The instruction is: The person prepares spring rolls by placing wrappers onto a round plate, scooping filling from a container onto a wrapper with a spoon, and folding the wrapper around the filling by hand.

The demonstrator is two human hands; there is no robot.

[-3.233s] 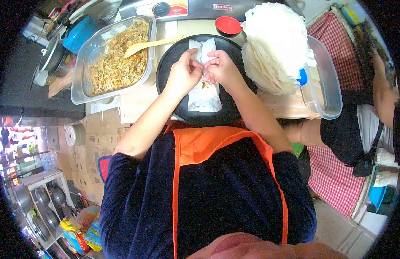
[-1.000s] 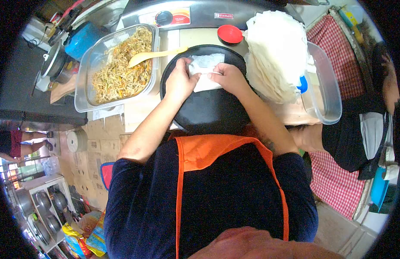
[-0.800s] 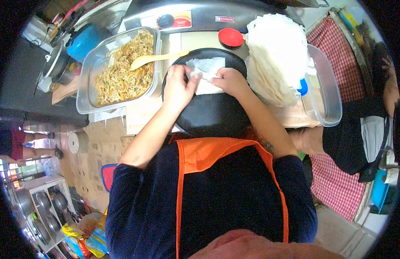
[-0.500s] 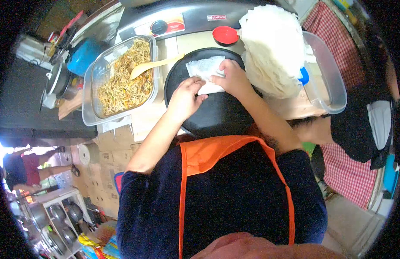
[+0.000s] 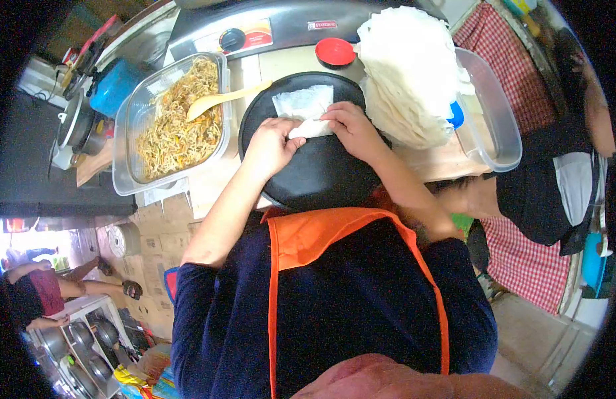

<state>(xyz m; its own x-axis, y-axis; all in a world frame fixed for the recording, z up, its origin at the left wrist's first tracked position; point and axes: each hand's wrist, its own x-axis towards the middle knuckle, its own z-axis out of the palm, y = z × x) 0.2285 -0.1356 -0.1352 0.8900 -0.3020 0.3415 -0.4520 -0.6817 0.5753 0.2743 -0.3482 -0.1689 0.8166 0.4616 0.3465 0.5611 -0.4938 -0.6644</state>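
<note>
A spring roll wrapper lies on a round black tray, its near part rolled into a short white cylinder and its far part still flat. My left hand is closed on the left end of the roll, thumb on the near side. At the right end, the fingers of my right hand are curled over the roll. Any filling inside is hidden by the wrapper. Right of the tray rises a tall stack of thin white wrappers. A red bowl stands just beyond the tray.
Left of the tray is a clear plastic container of cooked noodles, with a pale spoon resting across it. Another clear container stands at the right, near another person's arm. A stove is at the back.
The near part of the wrapper, flatter before, is now rolled into a cylinder. My right hand has come down from the wrapper's far right side to the roll's end. The view has shifted slightly.
</note>
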